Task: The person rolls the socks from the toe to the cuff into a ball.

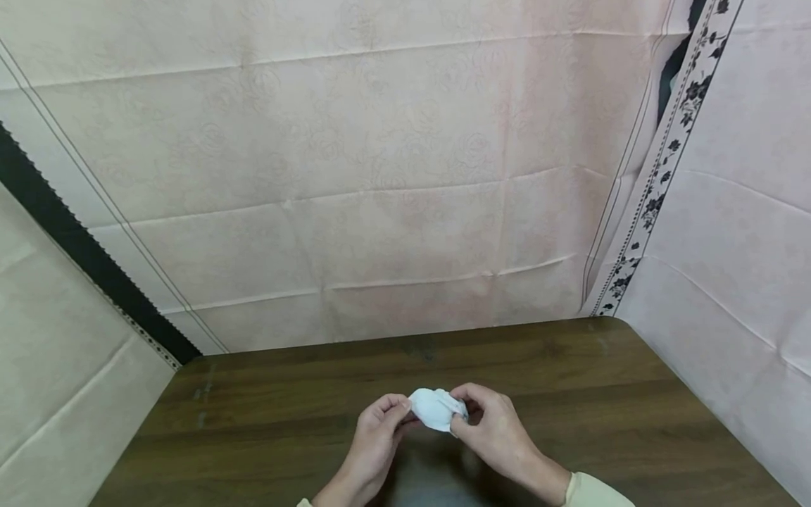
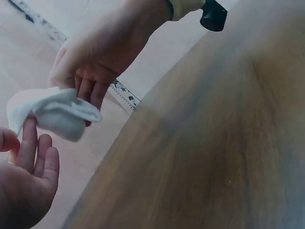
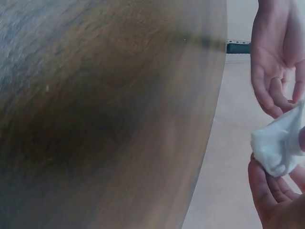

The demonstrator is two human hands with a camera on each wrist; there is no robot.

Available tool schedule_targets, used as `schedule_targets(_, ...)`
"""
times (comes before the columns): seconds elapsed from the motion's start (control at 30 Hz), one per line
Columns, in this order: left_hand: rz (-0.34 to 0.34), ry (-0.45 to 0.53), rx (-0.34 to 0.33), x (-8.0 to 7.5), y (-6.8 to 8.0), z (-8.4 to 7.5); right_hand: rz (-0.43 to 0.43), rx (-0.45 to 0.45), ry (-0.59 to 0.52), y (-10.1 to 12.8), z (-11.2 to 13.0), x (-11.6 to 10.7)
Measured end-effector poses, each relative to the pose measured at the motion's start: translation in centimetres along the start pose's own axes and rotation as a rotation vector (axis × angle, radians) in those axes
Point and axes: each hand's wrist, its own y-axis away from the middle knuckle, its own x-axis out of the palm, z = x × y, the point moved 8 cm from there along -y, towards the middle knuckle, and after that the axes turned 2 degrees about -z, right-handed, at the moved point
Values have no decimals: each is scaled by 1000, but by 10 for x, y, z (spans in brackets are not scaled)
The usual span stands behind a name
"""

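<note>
Overhead, pink sheets (image 1: pixel 380 176) enclose the wooden table (image 1: pixel 633 408).

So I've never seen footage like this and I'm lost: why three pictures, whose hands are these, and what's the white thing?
There is no machine here, just a person wearing three cameras. The wide picture comes from a camera on the head, looking down at a dark wooden table with pale patterned sheets hung behind and beside it. The other two come from cameras on each wrist, so each shows the opposite hand up close. The left hand and the right hand together hold a small crumpled white cloth just above the table. Both pinch it with their fingers. Nothing else shows on the table.
</note>
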Motion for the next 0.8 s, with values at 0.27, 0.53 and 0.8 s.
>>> schedule_targets(0.27,75,-64,-102,-3,0,11,-17,-115,15,3,11,1)
schedule_targets(0.53,94,-353,-123,6,10,5,-83,-265,194,3,20,0)
schedule_targets(0.8,169,-336,-194,15,17,13,-71,-323,311,7,22,4)
